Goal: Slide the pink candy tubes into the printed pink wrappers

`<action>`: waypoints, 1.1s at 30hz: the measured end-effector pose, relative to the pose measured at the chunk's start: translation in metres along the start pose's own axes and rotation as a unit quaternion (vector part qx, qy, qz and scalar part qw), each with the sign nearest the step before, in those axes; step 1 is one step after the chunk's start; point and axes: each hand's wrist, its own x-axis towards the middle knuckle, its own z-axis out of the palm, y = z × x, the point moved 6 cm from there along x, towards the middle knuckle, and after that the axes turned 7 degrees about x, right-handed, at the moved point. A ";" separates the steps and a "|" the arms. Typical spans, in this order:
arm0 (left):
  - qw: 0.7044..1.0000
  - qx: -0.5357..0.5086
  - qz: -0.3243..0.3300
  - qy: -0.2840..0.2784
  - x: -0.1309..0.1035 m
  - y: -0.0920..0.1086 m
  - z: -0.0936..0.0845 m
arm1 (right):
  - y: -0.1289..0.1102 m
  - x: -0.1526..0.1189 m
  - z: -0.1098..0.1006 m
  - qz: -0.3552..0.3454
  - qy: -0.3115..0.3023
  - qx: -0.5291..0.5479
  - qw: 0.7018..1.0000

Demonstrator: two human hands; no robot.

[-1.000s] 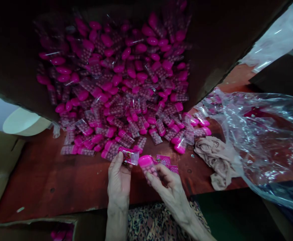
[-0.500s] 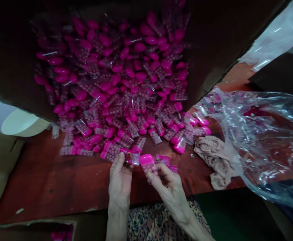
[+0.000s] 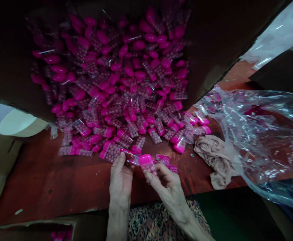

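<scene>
My left hand (image 3: 121,175) pinches a clear plastic sleeve (image 3: 130,156) with pink printing between thumb and fingers. Held in my right hand (image 3: 165,182) is a small clear candy dispenser (image 3: 148,163), its pink cap up and pale pink balls inside. The cap sits right at the sleeve's open-looking right end; whether it has entered the sleeve I cannot tell. Pink printed cards (image 3: 163,159) lie on the table just behind my right hand. Beyond both hands spreads a large heap of similar pink-capped dispensers (image 3: 116,110), spilling out of a dark box.
The dark box (image 3: 211,50) stands open toward me on the reddish table (image 3: 61,180). At right lie a crumpled cloth (image 3: 214,157) and a big clear plastic bag (image 3: 269,134). A pale bowl (image 3: 23,124) is at left, and a carton (image 3: 73,229) with pink items sits below the table edge.
The sleeve and the dispenser have come closer together: the dispenser shifted slightly left, so its cap now meets the sleeve's end. The view has shifted a little.
</scene>
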 end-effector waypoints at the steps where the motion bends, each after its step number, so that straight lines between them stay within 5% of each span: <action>1: 1.000 0.003 -0.001 -0.006 0.000 -0.001 0.001 | 0.001 0.000 0.000 0.003 -0.003 -0.002 1.000; 15: 0.999 0.041 0.021 -0.027 0.001 -0.003 0.011 | 0.014 0.001 -0.001 0.053 -0.056 0.008 0.997; 22: 0.998 0.059 0.018 -0.012 0.003 -0.008 0.010 | 0.022 0.003 0.002 0.113 -0.069 0.139 0.981; 33: 0.991 0.095 -0.034 -0.085 -0.013 -0.023 0.027 | 0.017 -0.001 0.000 -0.029 -0.011 -0.103 0.994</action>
